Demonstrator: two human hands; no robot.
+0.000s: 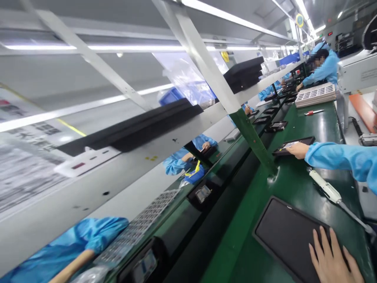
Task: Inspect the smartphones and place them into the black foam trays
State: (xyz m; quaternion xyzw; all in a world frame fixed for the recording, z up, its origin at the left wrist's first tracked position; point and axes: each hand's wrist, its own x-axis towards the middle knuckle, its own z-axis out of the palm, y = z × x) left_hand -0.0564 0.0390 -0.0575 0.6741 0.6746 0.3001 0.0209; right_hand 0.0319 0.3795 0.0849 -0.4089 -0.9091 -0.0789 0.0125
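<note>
**Hand flat on black pad, second arm reaching to a tray**

One hand lies at the near right corner of the green bench, fingers spread wide and flat on a black pad, gripping nothing. Which hand it is: cannot tell.

A blue-sleeved hand comes in from the right edge, fingers together, resting on the edge of a black tray further up the bench; whose arm it is cannot be told.

A white electric screwdriver lies between pad and tray, near the right edge, cable trailing toward the near corner. More black trays sit in a row along the bench's left edge. A stack of white part trays is at the far end, with a red pen just beside it. Other workers in blue sleeves sit across the line.
</note>
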